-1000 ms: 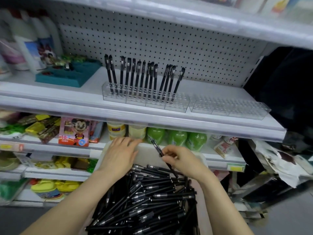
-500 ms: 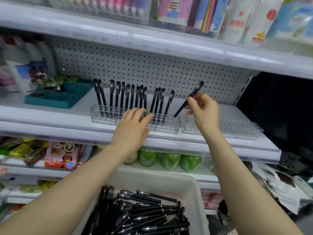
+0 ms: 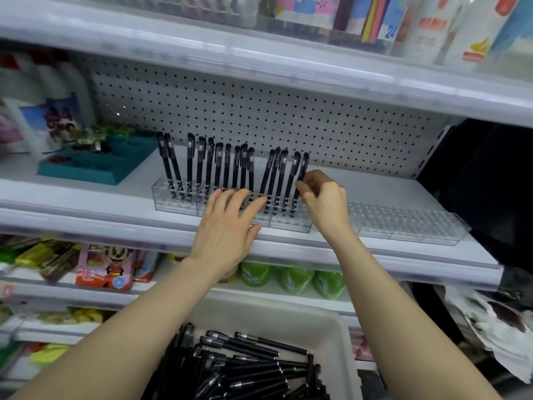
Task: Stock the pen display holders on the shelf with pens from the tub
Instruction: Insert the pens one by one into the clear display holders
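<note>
A clear pen display holder [image 3: 173, 203] stands on the white shelf [image 3: 403, 255] with several black pens upright in it. My right hand [image 3: 324, 199] pinches the rightmost black pen [image 3: 301, 176], whose lower end is in the holder's right end. My left hand [image 3: 230, 226] rests with straight fingers against the front of the holder. A second clear holder [image 3: 409, 225] lies to the right with no pens in it. Below, the white tub [image 3: 331, 327] holds a heap of black pens [image 3: 245, 370].
A teal tray [image 3: 95, 166] and white bottles [image 3: 37, 111] stand at the shelf's left. A pegboard [image 3: 259, 111] backs the shelf. Above is a shelf of colourful stationery; below are green bottles [image 3: 294, 278] and snack packs. Crumpled packaging [image 3: 496, 321] lies at the lower right.
My right hand has brought the pen down from a tilted position in the air into the holder's right end. My left hand has stayed on the holder's front. The camera view rose from the tub.
</note>
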`<state>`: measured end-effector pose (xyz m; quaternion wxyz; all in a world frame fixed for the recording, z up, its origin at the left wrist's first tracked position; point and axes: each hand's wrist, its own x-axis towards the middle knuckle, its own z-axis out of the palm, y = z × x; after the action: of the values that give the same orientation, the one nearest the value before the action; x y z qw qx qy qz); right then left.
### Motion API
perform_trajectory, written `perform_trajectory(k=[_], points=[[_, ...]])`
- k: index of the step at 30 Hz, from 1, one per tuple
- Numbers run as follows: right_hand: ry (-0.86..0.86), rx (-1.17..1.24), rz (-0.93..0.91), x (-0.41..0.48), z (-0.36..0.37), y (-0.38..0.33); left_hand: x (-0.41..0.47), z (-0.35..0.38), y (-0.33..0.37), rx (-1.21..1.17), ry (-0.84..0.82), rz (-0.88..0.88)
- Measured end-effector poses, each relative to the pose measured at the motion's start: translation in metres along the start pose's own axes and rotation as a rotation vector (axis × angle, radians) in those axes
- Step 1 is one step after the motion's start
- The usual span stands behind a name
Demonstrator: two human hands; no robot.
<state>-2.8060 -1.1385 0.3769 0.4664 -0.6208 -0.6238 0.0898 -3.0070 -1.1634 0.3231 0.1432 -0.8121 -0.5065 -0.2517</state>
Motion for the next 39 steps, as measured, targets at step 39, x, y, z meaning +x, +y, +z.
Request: perform_trajectory(k=[39], points=[[-0.575,-0.637,0.053,-0.232,0.041,0.018,-0.157,0.014,-0.01,-0.175,-0.109,-0.065]])
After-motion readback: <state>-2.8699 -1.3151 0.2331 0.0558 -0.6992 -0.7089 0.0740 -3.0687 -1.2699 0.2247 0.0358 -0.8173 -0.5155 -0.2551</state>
